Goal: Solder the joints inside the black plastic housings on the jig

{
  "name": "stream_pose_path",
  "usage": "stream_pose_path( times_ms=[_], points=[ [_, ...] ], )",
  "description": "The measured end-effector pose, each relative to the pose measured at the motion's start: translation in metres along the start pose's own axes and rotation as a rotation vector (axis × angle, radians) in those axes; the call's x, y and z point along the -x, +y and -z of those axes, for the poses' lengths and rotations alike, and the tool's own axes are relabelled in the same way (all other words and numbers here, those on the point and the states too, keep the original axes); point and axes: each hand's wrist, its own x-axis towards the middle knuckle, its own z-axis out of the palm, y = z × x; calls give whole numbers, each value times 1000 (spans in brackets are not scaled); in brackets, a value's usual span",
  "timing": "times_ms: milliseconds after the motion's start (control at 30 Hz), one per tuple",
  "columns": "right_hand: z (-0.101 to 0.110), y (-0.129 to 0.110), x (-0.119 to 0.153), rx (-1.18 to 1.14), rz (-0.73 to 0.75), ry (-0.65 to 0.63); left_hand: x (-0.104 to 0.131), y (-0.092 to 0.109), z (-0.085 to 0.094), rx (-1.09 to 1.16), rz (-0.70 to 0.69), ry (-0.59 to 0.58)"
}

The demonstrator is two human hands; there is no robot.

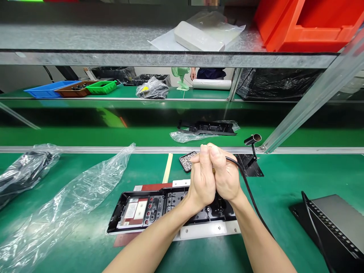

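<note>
Both my left hand (202, 182) and my right hand (226, 176) are closed, pressed together over a long black plastic housing (123, 225). Wrapped between them is what looks like a corded electric screwdriver, its body almost wholly hidden by my fingers. Its black cable (250, 189) comes out beside my right hand and runs down to the right. The housing lies in a fixture with white blocks (209, 230) and a reddish-brown base (155, 187). Its right part is partly covered by my hands and forearms. Just behind my left hand sits a small black tray (186, 163) of tiny metal parts, probably screws.
Clear plastic wrap (82, 193) spreads over the left side, near a bagged black part (25, 170). A metal cup holder (252, 139) stands behind right; a dark slotted box (335, 220) is at right. Behind the rail lies another black part (210, 127). A metal shelf (113, 58) hangs overhead.
</note>
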Motion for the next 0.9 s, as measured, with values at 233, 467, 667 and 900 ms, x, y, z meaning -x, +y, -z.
stream_pose_path(
  times_ms=[233,467,667,900],
  points=[
    [1,2,1,7,0,-5,1,0,-1,17,26,-4],
    [0,3,2,6,-4,-2,-5,10,3,15,20,-30],
    [0,4,2,2,-17,-13,-6,11,5,9,-14,-50],
    [2,4,2,31,13,-12,-4,9,2,30,5,-8]
  ],
)
